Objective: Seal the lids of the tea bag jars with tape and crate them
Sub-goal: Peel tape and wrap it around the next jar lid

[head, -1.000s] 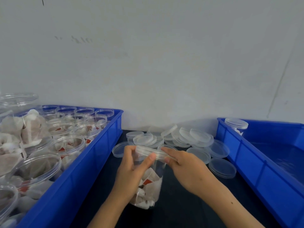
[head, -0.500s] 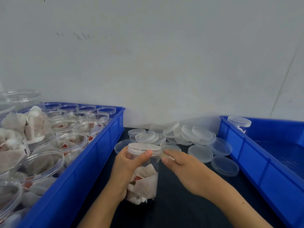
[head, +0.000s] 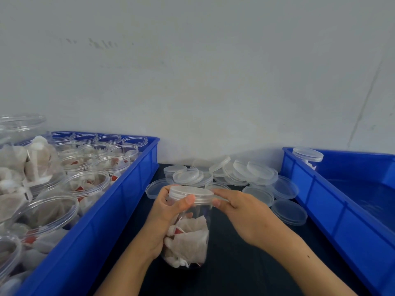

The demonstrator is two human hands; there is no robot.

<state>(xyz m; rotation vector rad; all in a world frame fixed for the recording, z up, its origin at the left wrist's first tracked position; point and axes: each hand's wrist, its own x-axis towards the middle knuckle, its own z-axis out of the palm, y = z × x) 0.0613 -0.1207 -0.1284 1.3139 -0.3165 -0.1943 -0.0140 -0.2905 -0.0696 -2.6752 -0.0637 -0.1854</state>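
A clear plastic jar [head: 190, 238] holding tea bags stands on the dark table between two blue crates. A clear lid [head: 191, 194] sits on its mouth. My left hand [head: 164, 218] grips the jar's upper wall, thumb across the lid's rim. My right hand [head: 241, 212] pinches the lid's right edge with fingertips and thumb. No tape is visible in the frame.
The left blue crate [head: 119, 210] holds several open jars [head: 85, 184] of tea bags. The right blue crate [head: 342, 212] holds one lidded jar [head: 307, 155] at its far corner. Several loose lids [head: 241, 174] lie piled by the wall behind the jar.
The lid, tilted above the jar's mouth a second ago, now sits flat on it. Both hands and the jar have come slightly nearer to me.
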